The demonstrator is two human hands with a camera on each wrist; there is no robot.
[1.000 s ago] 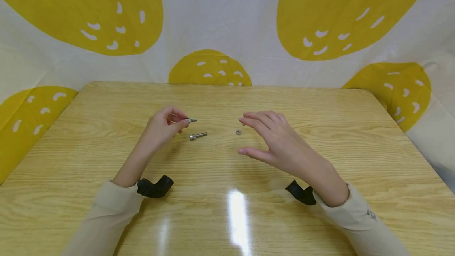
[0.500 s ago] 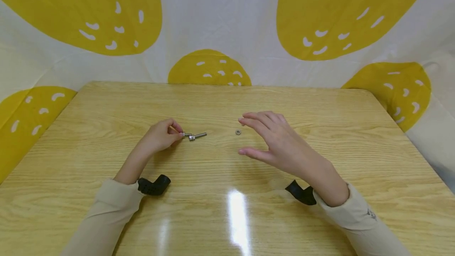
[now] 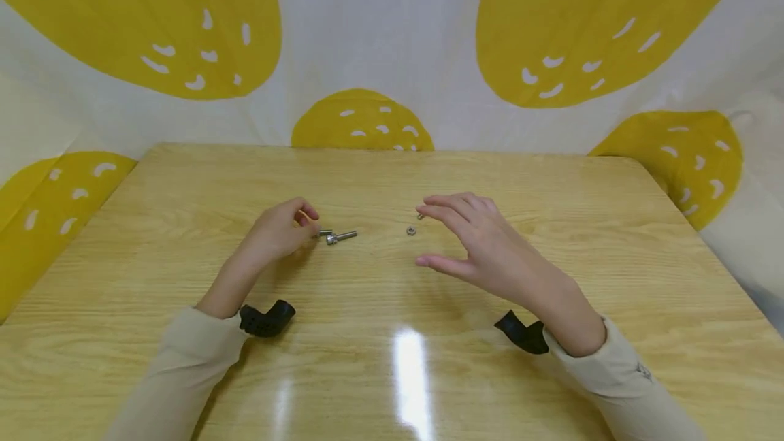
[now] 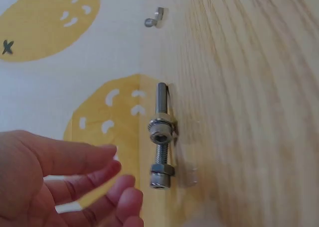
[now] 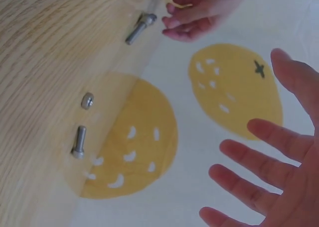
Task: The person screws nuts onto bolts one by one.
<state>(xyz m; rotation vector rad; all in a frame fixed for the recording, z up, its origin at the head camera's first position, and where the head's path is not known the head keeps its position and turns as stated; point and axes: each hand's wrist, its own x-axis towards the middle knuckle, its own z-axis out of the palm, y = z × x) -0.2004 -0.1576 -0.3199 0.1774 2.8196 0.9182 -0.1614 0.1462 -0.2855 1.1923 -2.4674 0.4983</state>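
Note:
Two hex-socket bolts lie on the wooden table, one just behind the other. The nearer bolt (image 4: 161,179) in the left wrist view carries a nut on its thread, and the farther bolt (image 4: 161,128) also has one below its head. My left hand (image 3: 278,231) hovers beside them with loosely bent fingers, apart from both bolts in the left wrist view. A loose nut (image 5: 87,100) and a bare bolt (image 5: 79,143) lie farther right. Over that side my right hand (image 3: 484,245) is held with fingers spread, holding nothing; it partly hides the bare bolt in the head view.
The wooden table (image 3: 380,298) runs back to a white cloth (image 3: 380,33) printed with yellow fruit shapes. A black curved piece sits at each wrist, the left piece (image 3: 267,318) and the right piece (image 3: 520,332), by the sleeve cuffs.
My left hand has lowered a bolt with a nut onto the table behind the other bolt and let go of it. The right hand stays nearly in place.

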